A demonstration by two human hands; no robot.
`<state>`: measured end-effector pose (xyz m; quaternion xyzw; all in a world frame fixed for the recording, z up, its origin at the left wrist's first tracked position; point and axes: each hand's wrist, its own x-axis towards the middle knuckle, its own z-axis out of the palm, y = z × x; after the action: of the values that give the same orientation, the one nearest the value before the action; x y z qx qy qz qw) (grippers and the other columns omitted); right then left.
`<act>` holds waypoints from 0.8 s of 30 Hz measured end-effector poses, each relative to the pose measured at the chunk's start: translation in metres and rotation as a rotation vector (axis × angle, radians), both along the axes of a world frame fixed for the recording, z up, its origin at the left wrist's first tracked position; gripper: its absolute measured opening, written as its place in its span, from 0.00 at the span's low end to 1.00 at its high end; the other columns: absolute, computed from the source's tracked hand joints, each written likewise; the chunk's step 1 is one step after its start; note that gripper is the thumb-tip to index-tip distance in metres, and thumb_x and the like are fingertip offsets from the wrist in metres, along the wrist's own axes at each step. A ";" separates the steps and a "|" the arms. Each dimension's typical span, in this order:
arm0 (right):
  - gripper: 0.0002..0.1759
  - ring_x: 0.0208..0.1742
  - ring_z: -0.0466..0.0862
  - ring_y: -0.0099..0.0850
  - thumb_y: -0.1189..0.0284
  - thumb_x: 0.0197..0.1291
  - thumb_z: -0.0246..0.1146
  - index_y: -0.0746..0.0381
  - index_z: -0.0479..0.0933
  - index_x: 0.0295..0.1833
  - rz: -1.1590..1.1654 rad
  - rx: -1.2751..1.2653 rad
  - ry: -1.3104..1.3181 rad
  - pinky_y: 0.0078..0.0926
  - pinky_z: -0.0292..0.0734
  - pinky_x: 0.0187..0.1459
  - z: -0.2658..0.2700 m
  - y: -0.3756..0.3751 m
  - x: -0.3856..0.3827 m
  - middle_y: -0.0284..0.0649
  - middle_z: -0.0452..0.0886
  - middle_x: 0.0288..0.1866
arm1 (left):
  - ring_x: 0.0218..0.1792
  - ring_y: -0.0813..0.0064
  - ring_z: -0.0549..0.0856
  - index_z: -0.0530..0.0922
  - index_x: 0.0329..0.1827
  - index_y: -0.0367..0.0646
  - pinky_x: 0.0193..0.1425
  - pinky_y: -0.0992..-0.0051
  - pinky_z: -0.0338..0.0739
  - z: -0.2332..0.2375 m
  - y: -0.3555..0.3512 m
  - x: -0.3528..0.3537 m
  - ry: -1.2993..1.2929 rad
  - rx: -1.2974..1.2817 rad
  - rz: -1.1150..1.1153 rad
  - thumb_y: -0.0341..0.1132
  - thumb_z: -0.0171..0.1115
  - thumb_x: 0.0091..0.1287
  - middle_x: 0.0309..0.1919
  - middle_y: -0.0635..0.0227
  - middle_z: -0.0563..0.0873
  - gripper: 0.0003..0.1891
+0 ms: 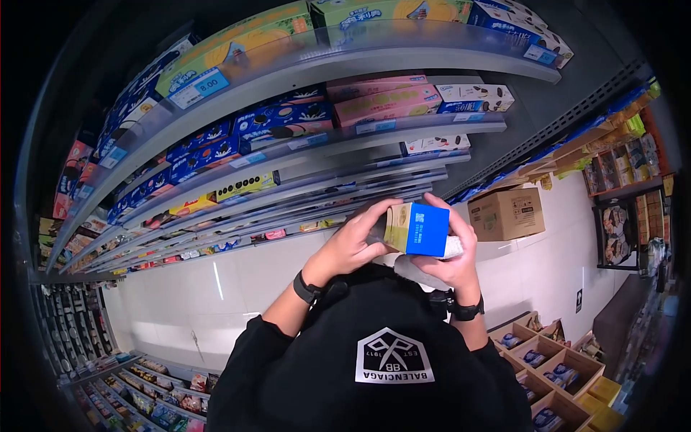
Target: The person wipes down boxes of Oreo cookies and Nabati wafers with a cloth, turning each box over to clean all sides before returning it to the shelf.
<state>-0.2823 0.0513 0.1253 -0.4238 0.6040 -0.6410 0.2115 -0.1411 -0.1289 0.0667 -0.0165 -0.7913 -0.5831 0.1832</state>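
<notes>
In front of my chest I hold a small carton [430, 230] with a blue end panel and a yellow-green side. My left hand [353, 245] grips its left side, thumb below and index finger along the top edge. From the right, my right hand [461, 252] closes on the same carton. A whitish, crumpled-looking piece [453, 248] shows between my right palm and the box; I cannot make out what it is. Both wrists carry dark bands.
Shelves of biscuit boxes [284, 122] rise ahead, with price tags [199, 88] on their edges. A brown cardboard box [506, 214] stands on the pale tiled floor [216, 288]. Wooden bins [554, 367] of packets are at lower right; more stocked racks [158, 392] stand at lower left.
</notes>
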 end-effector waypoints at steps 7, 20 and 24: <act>0.43 0.52 0.89 0.33 0.71 0.39 0.86 0.70 0.74 0.62 -0.103 -0.162 0.109 0.30 0.83 0.58 -0.015 0.008 0.033 0.47 0.87 0.53 | 0.73 0.49 0.74 0.66 0.78 0.39 0.76 0.59 0.69 0.021 0.014 0.015 0.055 -0.161 0.061 0.29 0.71 0.56 0.75 0.51 0.72 0.43; 0.47 0.31 0.87 0.29 0.62 0.42 0.88 0.75 0.75 0.64 -0.074 -0.272 0.480 0.23 0.81 0.41 0.010 -0.004 0.062 0.34 0.83 0.23 | 0.59 0.54 0.87 0.77 0.60 0.39 0.63 0.62 0.82 0.041 0.025 0.036 0.197 -0.234 0.298 0.38 0.80 0.57 0.59 0.51 0.87 0.30; 0.49 0.32 0.89 0.28 0.63 0.43 0.87 0.78 0.73 0.67 -0.058 -0.247 0.535 0.21 0.81 0.42 0.017 -0.005 0.065 0.36 0.85 0.24 | 0.58 0.55 0.87 0.78 0.59 0.42 0.63 0.62 0.81 0.045 0.031 0.041 0.202 -0.172 0.334 0.27 0.77 0.49 0.57 0.59 0.88 0.31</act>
<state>-0.2174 0.0467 0.1424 -0.5829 0.5675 -0.5809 -0.0267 -0.0999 -0.0982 0.1113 0.0412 -0.8076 -0.4701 0.3536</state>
